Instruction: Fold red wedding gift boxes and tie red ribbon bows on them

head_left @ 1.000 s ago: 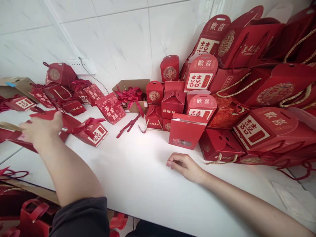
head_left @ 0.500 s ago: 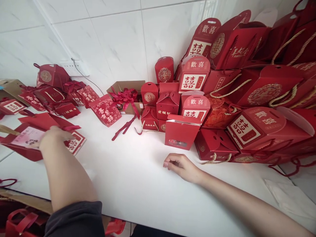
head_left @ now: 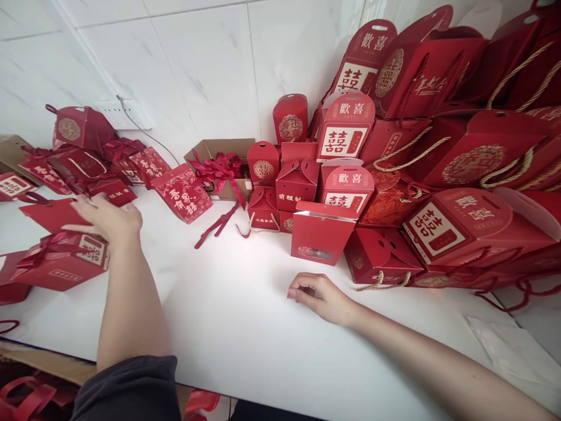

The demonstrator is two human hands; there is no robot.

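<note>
My left hand [head_left: 107, 219] is at the left, fingers stretched out and spread, against a red box with a ribbon bow [head_left: 65, 263] on the white table [head_left: 228, 327]. Behind that box, a red flap or bag [head_left: 55, 215] stands close to my fingertips. My right hand [head_left: 319, 297] rests on the table with its fingers curled in; nothing shows in it. Just behind it stands a plain red box with a small clear window [head_left: 322, 234]. A floral red box [head_left: 184, 193] leans further back, to the right of my left hand.
Stacked red gift boxes [head_left: 473, 158] fill the right side against the tiled wall [head_left: 201, 70]. A cardboard box [head_left: 228, 190] holding red ribbons stands at the back. Loose ribbon [head_left: 215, 228] lies before it. More red boxes [head_left: 83, 128] are piled at the back left.
My left hand has moved up and its fingers have spread. The bow-tied box beside it now shows in full, and the open box with the pink card is no longer seen there. My right hand stays put.
</note>
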